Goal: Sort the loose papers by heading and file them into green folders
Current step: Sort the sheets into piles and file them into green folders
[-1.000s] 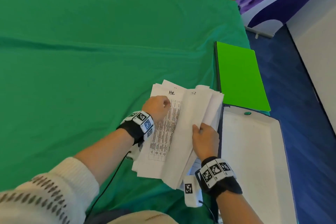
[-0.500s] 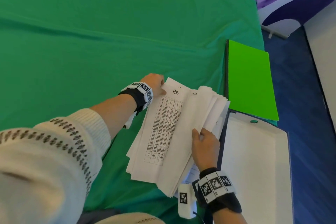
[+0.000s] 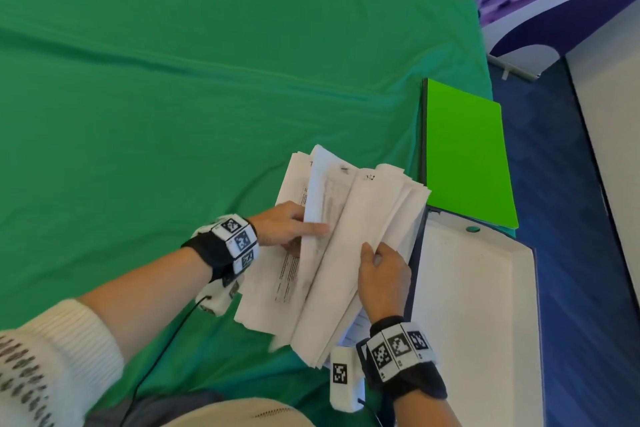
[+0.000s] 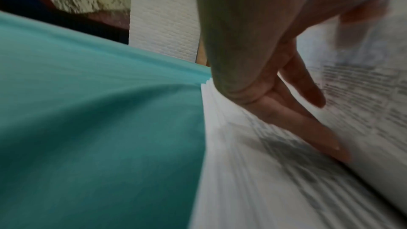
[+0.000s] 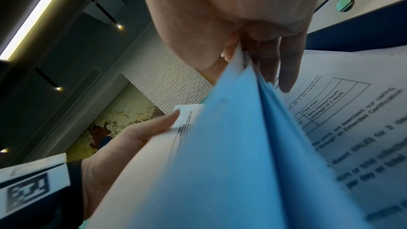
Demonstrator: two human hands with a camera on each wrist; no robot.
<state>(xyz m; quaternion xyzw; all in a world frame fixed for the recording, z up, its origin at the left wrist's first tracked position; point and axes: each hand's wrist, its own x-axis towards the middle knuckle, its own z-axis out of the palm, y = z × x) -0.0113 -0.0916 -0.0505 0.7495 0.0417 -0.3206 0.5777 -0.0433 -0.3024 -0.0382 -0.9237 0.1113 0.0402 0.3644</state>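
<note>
A thick stack of loose white papers is fanned over the green cloth near the table's right edge. My right hand grips the stack's right part, thumb on top and fingers beneath, as the right wrist view shows. My left hand pinches the left edge of the top sheet, index finger over it and the other fingers under it. That sheet is lifted and curls to the right, baring printed text below. A bright green folder lies closed beyond the stack.
A white open case with a blue rim and a green stud lies right of the stack, at the table's edge. The green cloth stretches left and far. Blue floor drops off to the right.
My left hand came back from the top sheet's far corner to its left edge. The sheet, flat before, now stands lifted and curls right, uncovering the page under it. The right hand kept its grip.
</note>
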